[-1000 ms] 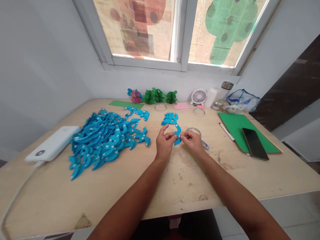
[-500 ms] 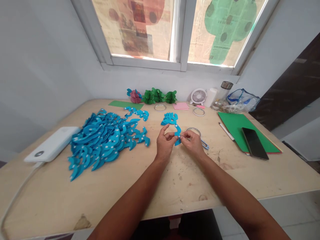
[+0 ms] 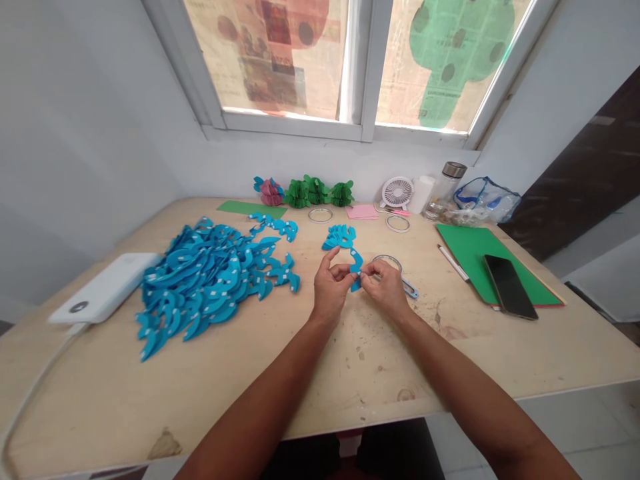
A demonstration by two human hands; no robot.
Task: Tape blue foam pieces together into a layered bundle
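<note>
1. Two bare forearms reach over the near edge of the wooden tabletop (image 3: pixel 350 373) toward its middle.
2. The left hand (image 3: pixel 330 288) and right hand (image 3: pixel 389 285) meet there. Each grip is closed in a fingertip pinch on the same blue paper cutout (image 3: pixel 355 268), one from either side.
3. The cutout is held just above the tabletop. Its far end joins a fanned bunch of blue pieces (image 3: pixel 341 237) just beyond the hands.
4. Just behind the right hand lies a tape roll (image 3: pixel 387 260), with a blue-handled tool (image 3: pixel 411 289) beside it.
5. To the left, well apart from the hands, a pile of blue cutouts (image 3: pixel 210 280) with small white tabs spreads out. A white power bank (image 3: pixel 103 293) lies at its left edge.
6. To the right, a dark phone (image 3: pixel 510 287) rests on a green sheet (image 3: pixel 470 250), with a pen (image 3: pixel 453 262) alongside.
7. Farther back lie two tape rings (image 3: pixel 321 215).
8. Along the wall stand green paper ornaments (image 3: pixel 317 192), a small white fan (image 3: pixel 397 193), a bottle (image 3: pixel 445 190) and a clear pouch (image 3: pixel 487 200).
</note>
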